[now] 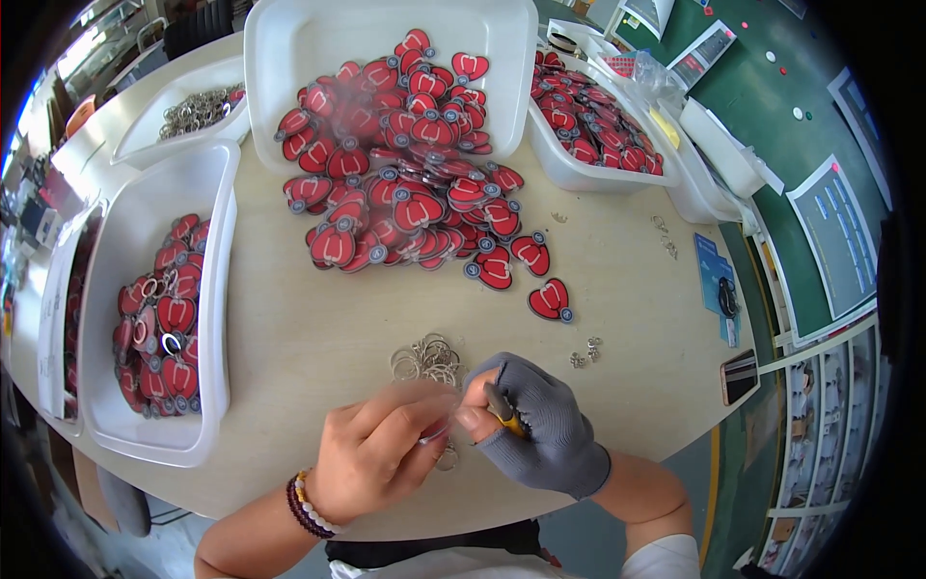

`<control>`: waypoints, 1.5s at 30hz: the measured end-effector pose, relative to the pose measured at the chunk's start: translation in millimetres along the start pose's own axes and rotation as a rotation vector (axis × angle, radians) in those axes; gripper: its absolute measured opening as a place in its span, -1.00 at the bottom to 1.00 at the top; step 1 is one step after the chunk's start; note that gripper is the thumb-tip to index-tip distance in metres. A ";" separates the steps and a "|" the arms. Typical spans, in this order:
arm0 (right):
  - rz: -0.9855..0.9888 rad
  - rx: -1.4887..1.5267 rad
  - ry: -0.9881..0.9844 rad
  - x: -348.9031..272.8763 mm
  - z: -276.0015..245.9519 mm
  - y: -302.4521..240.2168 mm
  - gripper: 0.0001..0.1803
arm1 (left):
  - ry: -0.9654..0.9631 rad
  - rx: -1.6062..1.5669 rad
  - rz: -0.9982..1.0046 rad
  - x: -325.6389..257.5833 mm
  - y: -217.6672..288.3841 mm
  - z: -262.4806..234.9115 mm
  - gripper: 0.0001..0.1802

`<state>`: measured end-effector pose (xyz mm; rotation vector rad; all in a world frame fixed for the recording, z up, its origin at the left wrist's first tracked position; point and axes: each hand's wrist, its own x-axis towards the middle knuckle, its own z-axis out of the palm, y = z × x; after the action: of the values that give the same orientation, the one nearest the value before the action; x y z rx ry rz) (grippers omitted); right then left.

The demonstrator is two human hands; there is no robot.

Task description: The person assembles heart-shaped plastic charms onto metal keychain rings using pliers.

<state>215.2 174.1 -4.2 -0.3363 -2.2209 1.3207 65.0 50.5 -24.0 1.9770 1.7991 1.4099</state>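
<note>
My bare left hand (381, 446) pinches a blurred reddish piece (436, 430), at 9 o'clock from my gloved right hand (542, 425), which grips a yellow-and-black tool (504, 410) slanting 11-to-5. Metal rings (424, 360) lie at 11 o'clock, nearer my left.

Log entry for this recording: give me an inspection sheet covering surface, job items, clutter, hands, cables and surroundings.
Surface: pale table, partly covered.
Job's things: red heart-shaped tags heaped in and before a white tub; metal rings piled by the hands.
Clutter: phone at the right edge; blue card beyond it.
Hands: left hand, bare, pinches a small item, mostly hidden; right hand, gloved, holds a yellow-and-dark tool.
Cables: nothing seen for certain.
Surroundings: green board with papers, right.
</note>
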 end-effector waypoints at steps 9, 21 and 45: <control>0.661 1.031 0.004 1.3 -1.4 -1.5 -0.79 | 0.074 0.162 0.113 3.4 -3.5 -12.6 -0.52; -0.089 -0.279 -0.149 0.2 -25.2 9.0 -0.25 | 0.203 0.226 0.128 6.2 -4.7 -18.5 -0.47; -0.024 -0.427 -0.233 -5.9 -27.8 -2.6 -0.57 | 0.171 0.246 0.121 4.3 -4.1 -18.1 -0.46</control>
<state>235.7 190.6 6.9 -0.3189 -2.6933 0.8993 49.1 46.6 -14.2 2.1762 2.0461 1.4982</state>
